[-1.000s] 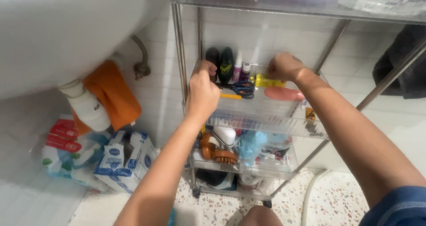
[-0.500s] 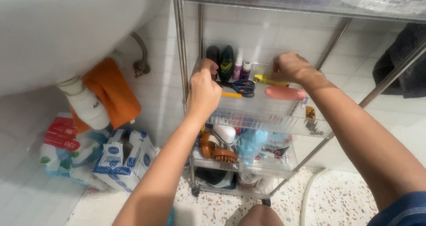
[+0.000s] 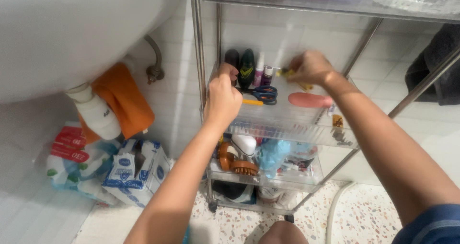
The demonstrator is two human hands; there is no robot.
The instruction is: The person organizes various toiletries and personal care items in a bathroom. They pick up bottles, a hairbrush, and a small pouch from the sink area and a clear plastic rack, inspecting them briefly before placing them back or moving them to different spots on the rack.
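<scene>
Clear plastic tray, middle tier of a chrome-framed trolley; both hands on it. Left hand clenched on the tray's near-left corner beside the upright. Right hand closed at the back wall, fingers pinching a small yellow item; whether it also grips the tray rim, cannot tell.

Handling, as a judgement: tray looks rigid, thin-walled and smooth, so likely slippery and apt to crack if twisted; light in itself, but loaded. Best held by the rim at two opposite sides and kept level, or the upright bottles will topple.

Contents: two dark bottles standing at the back-left, two small slim bottles just beside them, blue-handled scissors lying flat mid-tray, a pink oblong piece to their right.

Tier below: brown brush, white object, blue crumpled cloth, touching one another.

Left of the trolley: white basin underside with drain trap, orange cloth behind it, paper packs on the speckled floor. Dark towel at far right.
</scene>
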